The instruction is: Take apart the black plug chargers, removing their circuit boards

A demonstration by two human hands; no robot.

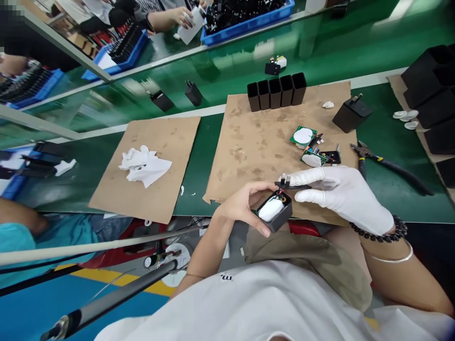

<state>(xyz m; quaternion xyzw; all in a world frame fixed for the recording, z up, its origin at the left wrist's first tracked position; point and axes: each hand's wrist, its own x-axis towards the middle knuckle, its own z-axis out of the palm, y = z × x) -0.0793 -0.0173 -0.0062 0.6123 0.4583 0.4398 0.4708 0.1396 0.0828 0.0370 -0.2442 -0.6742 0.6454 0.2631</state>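
Observation:
My left hand (245,207), bare, wraps round a black charger housing (280,219) held over the table's front edge. Inside its open top sit a circuit board and a white pad (271,209). My right hand (337,194), in a white glove, pinches a black plug cover (292,185) with metal prongs. Thin wires run from the cover down into the housing. Just beyond my right hand lie two green circuit boards (303,136) with white pads, beside a small black plug piece (330,157).
Diagonal pliers (391,166) lie at the right. Empty black housings (275,93) stand in a row on the cardboard (241,151), near an assembled charger (351,113). Crumpled white cloth (145,166) rests on another cardboard sheet. Across the partition, a co-worker's hand (183,18) is beside blue trays (249,23).

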